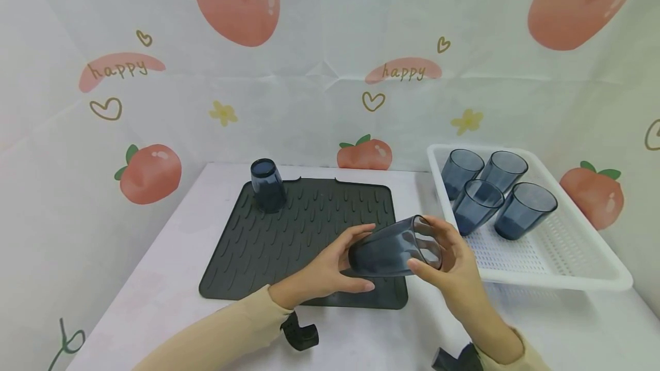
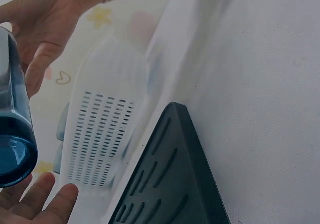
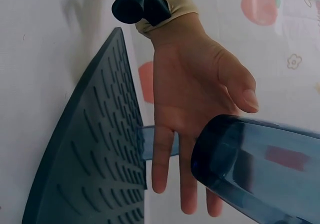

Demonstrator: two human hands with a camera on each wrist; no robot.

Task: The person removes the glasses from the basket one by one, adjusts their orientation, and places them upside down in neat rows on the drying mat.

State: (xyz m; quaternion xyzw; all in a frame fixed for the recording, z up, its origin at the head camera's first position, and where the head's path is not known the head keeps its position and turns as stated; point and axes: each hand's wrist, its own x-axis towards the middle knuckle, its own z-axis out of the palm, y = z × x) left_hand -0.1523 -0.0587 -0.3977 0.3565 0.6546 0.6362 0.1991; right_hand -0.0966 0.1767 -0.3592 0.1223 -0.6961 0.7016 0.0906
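A blue-tinted drinking glass (image 1: 384,252) lies tilted on its side in the air, over the near right corner of a black drying mat (image 1: 309,245). My right hand (image 1: 456,265) grips it near the rim, thumb on the near side and fingers across the far side. At the base end is my left hand (image 1: 330,271), its thumb and fingers spread apart. The right wrist view shows the left palm (image 3: 187,89) with fingers extended beside the glass base. Another blue glass (image 1: 268,188) stands upside down on the mat's far left corner.
To the right, a white perforated basket (image 1: 562,279) holds several blue glasses, among them one nearest the front (image 1: 523,213). The white table (image 1: 154,302) ends at a printed cloth backdrop (image 1: 309,102) behind the mat and basket.
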